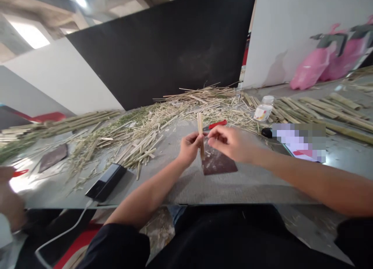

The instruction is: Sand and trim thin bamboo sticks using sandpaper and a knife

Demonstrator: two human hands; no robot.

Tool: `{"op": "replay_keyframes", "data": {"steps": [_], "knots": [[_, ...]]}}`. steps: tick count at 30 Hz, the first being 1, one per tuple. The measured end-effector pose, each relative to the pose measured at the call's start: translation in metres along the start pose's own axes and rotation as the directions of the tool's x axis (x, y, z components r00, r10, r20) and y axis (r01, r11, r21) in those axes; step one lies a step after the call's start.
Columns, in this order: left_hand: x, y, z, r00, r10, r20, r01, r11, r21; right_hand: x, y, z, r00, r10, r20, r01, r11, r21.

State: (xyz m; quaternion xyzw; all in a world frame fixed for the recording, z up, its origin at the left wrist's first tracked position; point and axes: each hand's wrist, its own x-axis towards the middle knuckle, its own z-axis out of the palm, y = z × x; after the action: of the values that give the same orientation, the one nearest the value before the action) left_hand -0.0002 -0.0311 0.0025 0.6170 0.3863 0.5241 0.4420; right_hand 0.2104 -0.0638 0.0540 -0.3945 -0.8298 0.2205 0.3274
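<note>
My left hand [190, 148] is closed on a small bunch of split bamboo strips [199, 123], held upright with the top ends fanned a little. Just right of it, my right hand [227, 143] has loosely bent fingers, the thumb apart from them, and nothing visible between. Beneath both hands lies a dark brown flat square pad [220, 166] with pale dust on it. A red-handled tool [218, 124], probably a knife, rests on the table behind my hands; its front part is partly hidden.
Bamboo strips and shavings [186, 106] pile up along the black panel [175, 47]. To the left sits a power bank [106, 182] with a white cable. A jar [264, 109], a phone [300, 143] and pink spray bottles [313, 65] stand right. Another person's hand [10, 195] shows far left.
</note>
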Motion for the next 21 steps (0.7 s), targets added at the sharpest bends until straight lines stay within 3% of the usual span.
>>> {"op": "replay_keyframes", "data": {"steps": [3,6,8,10,12,14,17,21], "knots": [[-0.003,-0.002,0.007,0.999,0.006,-0.046,-0.007,1.000,-0.012,0.009,0.009,0.021,0.993,0.038,0.113,-0.042,0.998,0.040],[-0.004,-0.005,0.012,0.997,0.056,-0.062,-0.055,0.998,0.013,0.015,0.029,0.035,0.991,0.047,0.123,-0.048,0.999,0.012],[-0.003,-0.005,0.010,0.994,0.104,-0.035,-0.101,0.992,0.078,0.018,0.045,0.035,0.994,0.033,0.100,-0.029,0.999,-0.041],[0.001,-0.004,0.002,0.987,0.145,0.065,-0.156,0.964,0.215,0.021,0.062,0.029,0.998,0.030,0.057,-0.024,0.994,-0.104],[0.006,-0.003,-0.010,0.949,0.120,0.290,-0.240,0.874,0.423,0.023,0.077,0.023,1.000,0.011,0.029,-0.007,0.988,-0.151],[0.011,-0.006,-0.021,0.911,-0.043,0.409,-0.254,0.722,0.643,0.024,0.090,0.021,0.998,-0.020,0.052,0.029,0.982,-0.186],[0.017,-0.015,-0.031,0.866,-0.243,0.438,-0.265,0.520,0.812,0.025,0.101,0.024,0.992,-0.052,0.115,0.075,0.977,-0.200],[0.023,-0.024,-0.034,0.842,-0.307,0.444,-0.297,0.422,0.856,0.029,0.108,0.028,0.980,-0.062,0.187,0.103,0.970,-0.220]]}}
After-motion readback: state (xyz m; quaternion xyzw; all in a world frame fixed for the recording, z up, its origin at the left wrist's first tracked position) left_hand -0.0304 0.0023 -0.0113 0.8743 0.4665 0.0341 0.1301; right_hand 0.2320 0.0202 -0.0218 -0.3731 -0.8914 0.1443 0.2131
